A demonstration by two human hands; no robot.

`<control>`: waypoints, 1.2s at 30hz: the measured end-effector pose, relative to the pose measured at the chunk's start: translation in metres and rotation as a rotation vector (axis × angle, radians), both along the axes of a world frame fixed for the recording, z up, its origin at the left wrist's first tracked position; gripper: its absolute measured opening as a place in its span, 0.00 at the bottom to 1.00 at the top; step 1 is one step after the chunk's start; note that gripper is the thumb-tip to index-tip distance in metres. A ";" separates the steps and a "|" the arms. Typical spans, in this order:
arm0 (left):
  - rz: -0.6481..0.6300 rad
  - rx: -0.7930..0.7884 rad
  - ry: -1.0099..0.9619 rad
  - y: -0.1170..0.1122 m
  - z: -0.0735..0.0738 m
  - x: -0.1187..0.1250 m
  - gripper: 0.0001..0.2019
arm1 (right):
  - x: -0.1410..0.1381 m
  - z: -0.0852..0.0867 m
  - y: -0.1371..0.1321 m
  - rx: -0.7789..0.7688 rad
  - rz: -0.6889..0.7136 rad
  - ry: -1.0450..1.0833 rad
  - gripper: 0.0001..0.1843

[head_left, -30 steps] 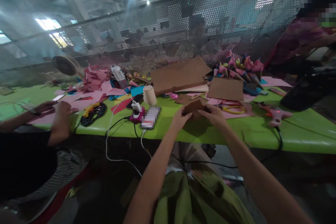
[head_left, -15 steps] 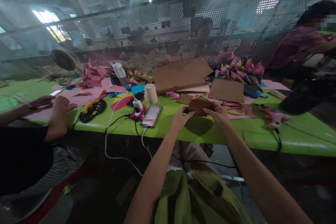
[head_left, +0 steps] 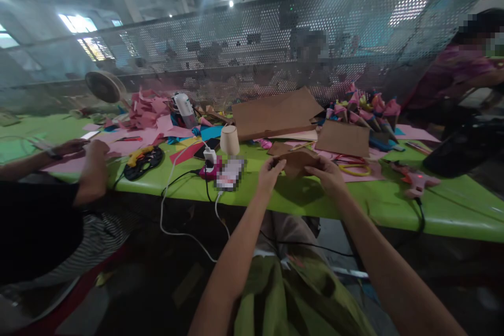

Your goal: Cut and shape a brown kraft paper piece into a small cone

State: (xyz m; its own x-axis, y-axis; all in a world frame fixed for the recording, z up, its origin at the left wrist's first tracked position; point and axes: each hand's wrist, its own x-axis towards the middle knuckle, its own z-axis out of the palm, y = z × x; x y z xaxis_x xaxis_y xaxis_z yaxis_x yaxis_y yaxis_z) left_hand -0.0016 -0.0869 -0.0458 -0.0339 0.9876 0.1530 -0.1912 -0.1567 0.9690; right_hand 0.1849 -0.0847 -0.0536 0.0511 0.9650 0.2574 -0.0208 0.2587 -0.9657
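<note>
Both my hands hold one small brown piece of card (head_left: 298, 161) just above the green table (head_left: 378, 205). My left hand (head_left: 270, 173) pinches its left edge, fingers closed. On the right edge my right hand (head_left: 328, 174) grips with curled fingers. The card looks bent or curled between them. A tan paper cup shape (head_left: 229, 140) stands upside down a little to the left. Flat brown card sheets (head_left: 275, 113) lie behind my hands.
A pink glue gun (head_left: 416, 181) lies at the right, its cord over the table edge. Yellow-handled scissors (head_left: 352, 168) rest near my right hand. Pink paper scraps (head_left: 147, 115), a power strip (head_left: 212, 165) and paper cones (head_left: 366, 107) crowd the table. A person's arms (head_left: 84, 168) work at left; another person (head_left: 460, 68) sits far right.
My hands have kept hold of the brown card and turned it slightly, lifting it a little; the view has shifted slightly. The person at left has barely moved.
</note>
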 end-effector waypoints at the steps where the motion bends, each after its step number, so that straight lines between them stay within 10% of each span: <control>1: -0.020 0.002 0.001 0.000 0.000 0.001 0.11 | 0.000 0.000 0.000 0.001 0.001 0.007 0.20; 18: -0.044 -0.018 -0.048 0.006 -0.007 -0.002 0.15 | -0.006 0.001 -0.003 -0.059 0.119 -0.052 0.25; 25: -0.061 0.017 0.008 0.002 -0.002 0.002 0.07 | -0.004 0.001 -0.003 -0.019 0.083 -0.037 0.17; 36: -0.147 -0.081 0.050 -0.002 0.000 -0.002 0.21 | 0.006 0.002 -0.002 0.172 -0.065 0.034 0.03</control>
